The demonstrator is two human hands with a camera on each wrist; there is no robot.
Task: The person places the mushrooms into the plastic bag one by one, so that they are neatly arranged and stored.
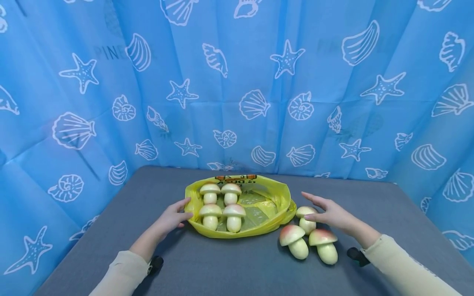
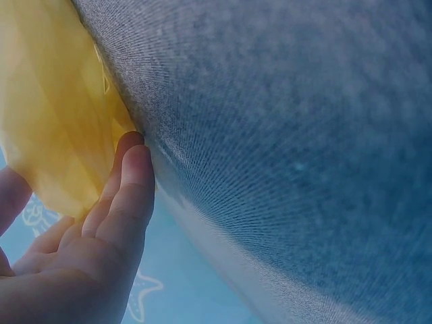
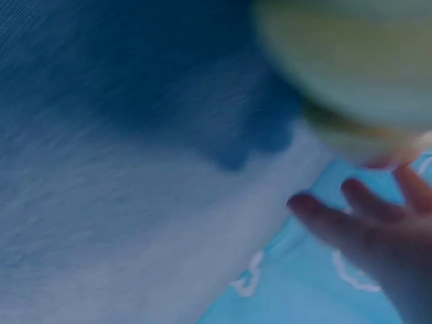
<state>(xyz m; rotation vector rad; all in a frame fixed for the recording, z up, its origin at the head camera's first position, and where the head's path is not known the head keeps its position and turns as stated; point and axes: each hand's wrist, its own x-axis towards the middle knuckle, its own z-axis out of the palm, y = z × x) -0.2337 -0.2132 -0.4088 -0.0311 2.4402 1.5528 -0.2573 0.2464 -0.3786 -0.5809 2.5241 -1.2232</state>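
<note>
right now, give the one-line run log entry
left hand: at left side of yellow bag | right hand: by three loose mushrooms on table | bag: four mushrooms inside

- The bag (image 1: 240, 235) before you looks like thin plastic film: slick, creased, somewhat glossy, with light glowing through it.
- Inside it you see mushrooms (image 1: 234, 213) with smooth, hard-looking skins and a soft gloss; plastic or coated foam, you cannot tell.
- The loose mushrooms (image 1: 323, 242) show you that same smooth, lightly shiny finish.
- Your table (image 1: 222, 267) has a matt cloth surface, finely ribbed up close.
- You face a curtain (image 1: 237, 65) of thin, smooth, faintly sheened fabric.
- Your sleeves (image 1: 124, 271) are matt, soft-looking cloth.
- The dark pieces (image 1: 157, 263) at your wrists look like plastic.
</note>
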